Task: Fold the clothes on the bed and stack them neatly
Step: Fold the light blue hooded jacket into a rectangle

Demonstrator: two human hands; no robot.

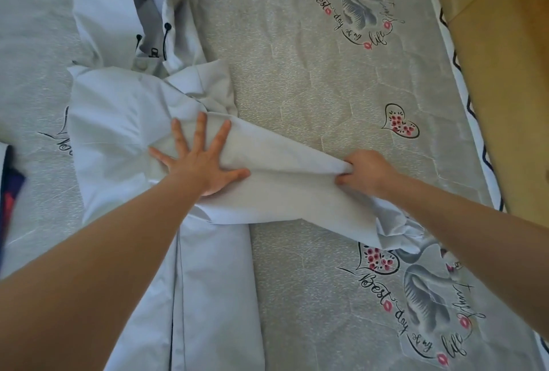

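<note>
A pale blue-white jacket (124, 109) lies spread on the bed (312, 79), occupying its left half, with the hood end toward the top of the view and the body running down to the bottom edge. A grey lining shows inside the open hood, where 2 black drawcord toggles (167, 26) and a small zip pull sit near the collar. 1 sleeve (285, 189) runs from the shoulder area out to the right across the bedcover, raised into a soft ridge, with its crumpled cuff end lying beside the right forearm. The bedcover is grey and quilted, printed with swans, pink-flowered hearts (401, 122) and the script "Best day of my life"; a white border with a dark zigzag line runs along its right edge, next to a tan floor (505, 43). At the far left edge, a dark garment (10, 180) with a red patch lies just beside the jacket, only partly in view. A grey-blue fold of cloth shows at the top edge, too cropped to tell what it is. The left hand (202, 159) lies flat on the jacket where the sleeve meets the body, fingers straight and spread wide, pressing down. The right hand (368, 173) has its fingers curled around the sleeve fabric, pinching a fold of it, knuckles up and arm reaching in from the right.
</note>
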